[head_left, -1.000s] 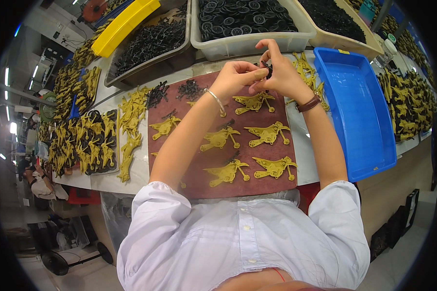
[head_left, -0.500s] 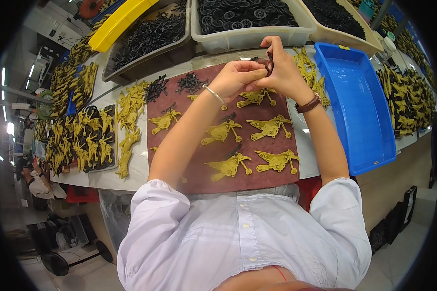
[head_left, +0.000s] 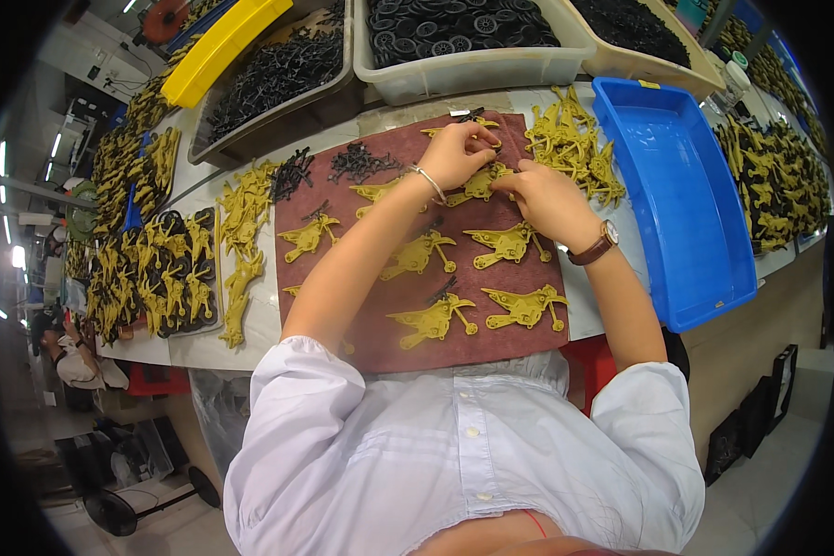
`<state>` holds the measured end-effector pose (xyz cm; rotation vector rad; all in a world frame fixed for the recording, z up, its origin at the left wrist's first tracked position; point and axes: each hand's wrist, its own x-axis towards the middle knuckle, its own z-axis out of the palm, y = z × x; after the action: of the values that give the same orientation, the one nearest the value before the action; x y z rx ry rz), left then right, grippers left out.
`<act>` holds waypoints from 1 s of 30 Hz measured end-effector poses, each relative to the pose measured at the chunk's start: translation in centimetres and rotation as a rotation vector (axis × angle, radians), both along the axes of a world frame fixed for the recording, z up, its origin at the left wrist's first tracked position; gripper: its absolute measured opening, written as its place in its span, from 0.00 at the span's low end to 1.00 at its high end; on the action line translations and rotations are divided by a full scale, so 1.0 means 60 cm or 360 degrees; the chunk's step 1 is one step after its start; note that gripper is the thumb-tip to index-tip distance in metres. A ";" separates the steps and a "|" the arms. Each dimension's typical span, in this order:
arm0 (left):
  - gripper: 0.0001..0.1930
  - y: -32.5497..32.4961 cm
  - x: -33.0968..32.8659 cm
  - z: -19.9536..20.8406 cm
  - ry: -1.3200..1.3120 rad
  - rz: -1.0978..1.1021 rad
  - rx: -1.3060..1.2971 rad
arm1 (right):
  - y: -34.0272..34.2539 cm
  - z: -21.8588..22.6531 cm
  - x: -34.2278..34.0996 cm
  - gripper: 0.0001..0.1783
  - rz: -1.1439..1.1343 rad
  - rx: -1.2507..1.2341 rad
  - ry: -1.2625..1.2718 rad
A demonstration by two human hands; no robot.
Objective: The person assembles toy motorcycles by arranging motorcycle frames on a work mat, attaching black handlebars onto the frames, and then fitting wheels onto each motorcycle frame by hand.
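While the nearest yellow moulded body (head_left: 525,307) lies at four o'clock from the centre of the maroon cloth (head_left: 375,357), its pointed tip toward ten, the handled yellow body (head_left: 478,189) is between one and two o'clock. Its long axis seems to run eight to two; the ends are partly covered. I judge it light, stiff, somewhat slippery, best held at the broad middle. The right hand (head_left: 554,199) touches it, but whether it pinches, I cannot tell. The left hand (head_left: 454,157), a little farther, has curled fingers; its grip is also unclear. Near twelve, a pale bin (head_left: 473,74) holds black wheels (head_left: 459,28).
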<state>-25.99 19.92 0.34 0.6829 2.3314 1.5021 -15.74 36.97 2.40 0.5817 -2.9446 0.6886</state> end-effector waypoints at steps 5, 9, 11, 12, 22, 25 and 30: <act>0.09 0.006 -0.009 -0.020 0.0252 0.0024 -0.0002 | -0.008 0.004 0.012 0.18 -0.0025 0.0239 0.0105; 0.09 0.014 0.000 -0.018 0.0229 0.0114 -0.0058 | -0.013 0.003 0.017 0.19 -0.0043 0.0330 0.0053; 0.08 0.019 0.014 -0.013 0.0294 0.0227 -0.0037 | -0.013 0.001 0.017 0.19 -0.0028 0.0314 0.0161; 0.08 0.019 0.021 -0.010 0.0292 0.0206 -0.0052 | -0.013 0.000 0.017 0.19 -0.0023 0.0338 0.0107; 0.12 -0.024 0.026 -0.007 0.1034 -0.0233 -0.0312 | -0.012 -0.003 0.021 0.17 -0.0025 0.0270 0.0127; 0.13 -0.031 0.029 -0.016 0.1199 -0.0362 -0.0359 | -0.013 -0.001 0.023 0.17 -0.0025 0.0276 0.0131; 0.15 -0.029 0.051 -0.016 0.1317 -0.0365 -0.0593 | -0.015 0.001 0.026 0.16 -0.0028 0.0357 0.0058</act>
<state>-22.96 18.16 -0.62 1.6158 2.8291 0.7008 -14.16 36.06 2.49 0.5764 -3.0094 0.3438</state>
